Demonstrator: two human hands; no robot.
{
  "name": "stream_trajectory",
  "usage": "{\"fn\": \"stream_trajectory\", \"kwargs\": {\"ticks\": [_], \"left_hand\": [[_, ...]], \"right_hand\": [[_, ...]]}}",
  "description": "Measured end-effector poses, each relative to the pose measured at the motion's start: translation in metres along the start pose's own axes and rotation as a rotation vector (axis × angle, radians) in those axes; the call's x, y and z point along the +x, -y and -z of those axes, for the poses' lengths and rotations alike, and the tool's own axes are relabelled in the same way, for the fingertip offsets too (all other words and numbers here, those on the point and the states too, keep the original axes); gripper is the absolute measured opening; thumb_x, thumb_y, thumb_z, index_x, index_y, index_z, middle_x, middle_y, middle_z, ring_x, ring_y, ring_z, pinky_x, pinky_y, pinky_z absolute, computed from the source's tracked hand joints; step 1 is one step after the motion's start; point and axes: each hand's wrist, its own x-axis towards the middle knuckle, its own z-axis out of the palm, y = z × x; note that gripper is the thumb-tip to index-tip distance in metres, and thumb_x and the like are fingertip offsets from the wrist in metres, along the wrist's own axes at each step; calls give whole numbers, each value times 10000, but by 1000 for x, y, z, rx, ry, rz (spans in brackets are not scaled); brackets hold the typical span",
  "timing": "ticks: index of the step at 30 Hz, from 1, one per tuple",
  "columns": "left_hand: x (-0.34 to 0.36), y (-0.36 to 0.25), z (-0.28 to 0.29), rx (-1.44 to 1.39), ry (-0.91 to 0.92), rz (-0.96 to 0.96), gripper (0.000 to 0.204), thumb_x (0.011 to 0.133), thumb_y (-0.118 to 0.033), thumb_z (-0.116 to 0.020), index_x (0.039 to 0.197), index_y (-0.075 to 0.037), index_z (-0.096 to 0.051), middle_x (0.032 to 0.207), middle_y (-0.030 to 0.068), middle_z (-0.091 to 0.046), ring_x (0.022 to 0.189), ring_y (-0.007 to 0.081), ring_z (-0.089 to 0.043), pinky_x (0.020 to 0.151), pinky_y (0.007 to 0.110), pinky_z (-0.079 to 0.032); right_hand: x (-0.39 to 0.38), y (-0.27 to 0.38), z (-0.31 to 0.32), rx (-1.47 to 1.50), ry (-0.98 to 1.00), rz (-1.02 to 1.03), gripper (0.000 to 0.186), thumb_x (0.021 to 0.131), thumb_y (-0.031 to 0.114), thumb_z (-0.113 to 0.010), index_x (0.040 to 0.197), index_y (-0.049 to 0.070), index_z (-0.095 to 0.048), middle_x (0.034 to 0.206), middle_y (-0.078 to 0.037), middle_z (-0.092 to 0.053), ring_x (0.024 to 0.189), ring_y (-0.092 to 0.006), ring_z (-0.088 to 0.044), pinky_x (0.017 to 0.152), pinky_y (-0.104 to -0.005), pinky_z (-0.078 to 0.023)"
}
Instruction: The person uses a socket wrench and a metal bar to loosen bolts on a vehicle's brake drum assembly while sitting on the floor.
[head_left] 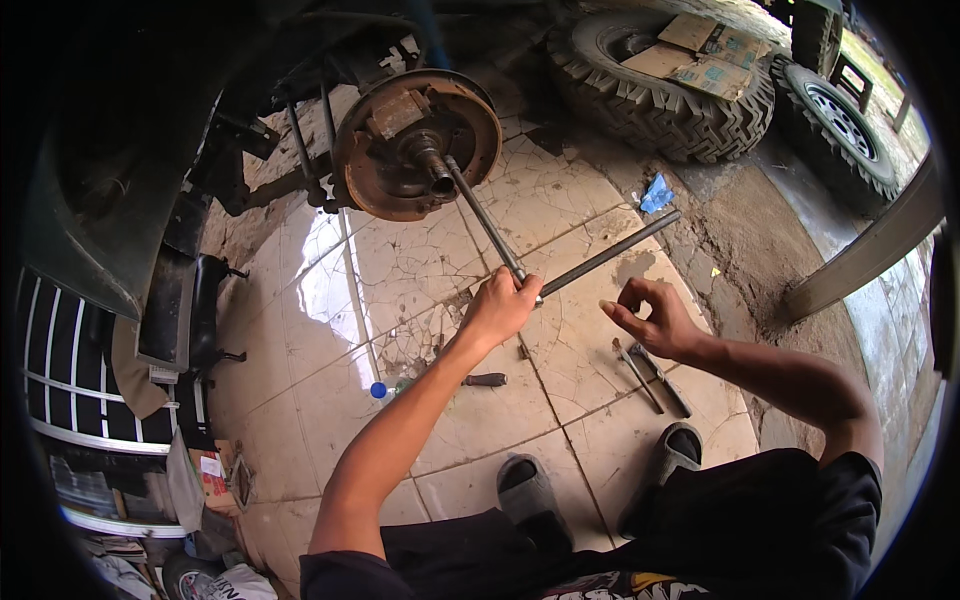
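Note:
My left hand point(503, 307) is wrapped round the near end of a long steel socket extension bar point(487, 222). Its far end reaches the hub point(432, 165) of a rusty brake assembly point(365, 170). A dark handle bar point(610, 253) meets the extension at my left hand and slants away to the right. My right hand point(655, 318) hovers off that handle, fingers loosely curled and thumb apart, with nothing visible in it. On the tiles below it lie two slim metal tools point(652, 378). A dark-handled tool point(486, 380) rests beside my left forearm.
A large off-road tyre point(660, 115) with cardboard point(705, 62) on top lies at the back right, near another wheel point(840, 125). A blue crumpled scrap point(657, 193) sits on the floor. A curved post point(865, 245) stands at right, and vehicle parts point(180, 300) crowd the left.

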Motion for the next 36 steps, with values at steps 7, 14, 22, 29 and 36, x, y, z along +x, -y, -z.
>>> {"fn": "stream_trajectory", "kwargs": {"ticks": [7, 14, 22, 29, 36], "left_hand": [[7, 10, -15, -104, -26, -50, 433, 886, -435, -490, 790, -13, -492, 595, 98, -528, 528, 213, -529, 559, 336, -437], [15, 20, -54, -1108, 88, -200, 348, 956, -422, -391, 874, -91, -464, 671, -4, -467, 570, 88, -481, 525, 254, -423], [-6, 16, -100, -1328, -572, -468, 645, 919, -498, -444, 1359, -43, -321, 1325, 92, -419, 1213, 204, -426, 997, 367, -359], [-18, 1, -78, -1206, -601, -283, 434, 937, -461, -474, 999, -32, -454, 847, 31, -478, 794, 130, -465, 702, 289, -398], [-18, -5, -80, -1356, -502, -172, 680, 887, -662, -317, 1085, -22, -432, 765, 99, -521, 708, 204, -518, 799, 376, -441]], "right_hand": [[58, 18, -4, 968, -555, -16, 388, 940, 278, -517, 1164, 38, -310, 902, -140, -538, 864, -239, -611, 757, -374, -489], [67, 118, -26, 117, -220, 718, 345, 955, 105, -443, 1252, 33, -282, 678, -78, -483, 572, -191, -507, 537, -339, -427], [72, 167, -63, -206, 65, 809, 476, 948, 199, -426, 1354, 55, -222, 733, -234, -581, 621, -402, -583, 559, -472, -451], [94, 110, -40, -116, -193, 897, 712, 916, 435, -491, 1371, -55, -246, 1214, -275, -458, 1082, -351, -496, 909, -434, -384], [149, 30, -24, -246, 96, 162, 532, 949, 466, -441, 910, -38, -607, 825, -157, -653, 765, -197, -577, 716, -358, -459]]}}
